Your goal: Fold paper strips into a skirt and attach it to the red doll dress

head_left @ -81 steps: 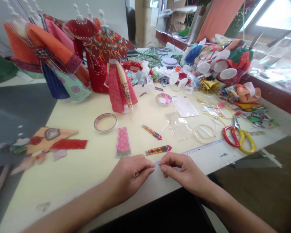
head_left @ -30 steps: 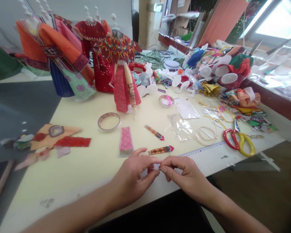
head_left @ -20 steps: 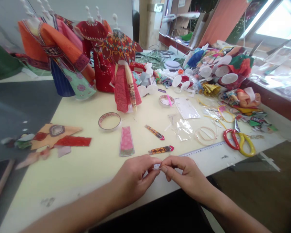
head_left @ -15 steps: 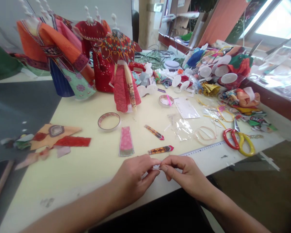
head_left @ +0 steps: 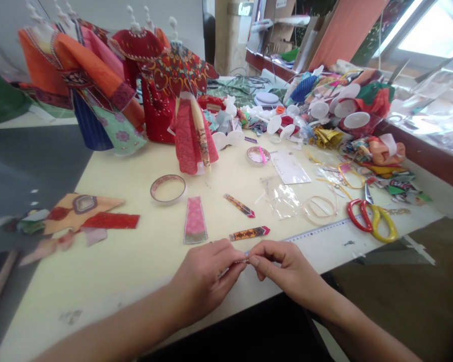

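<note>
At 6 o'clock, the left hand [head_left: 202, 281] and right hand [head_left: 287, 269] pinch a tiny paper strip [head_left: 243, 259] between their fingertips; a ruler [head_left: 317, 232], its markings too small to read, runs toward 3 o'clock.

Lots of worktop [head_left: 98, 281] room beside the left hand [head_left: 203, 284]; paper strip [head_left: 249, 233] just ahead, ruler [head_left: 317, 232] and scissors [head_left: 370, 220] past the right hand [head_left: 289, 271].

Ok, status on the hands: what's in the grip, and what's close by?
Left hand and right hand: both pinching one small thin strip, material too small to tell. Patterned paper strip just ahead, not touching. Ruler beyond right hand.
</note>
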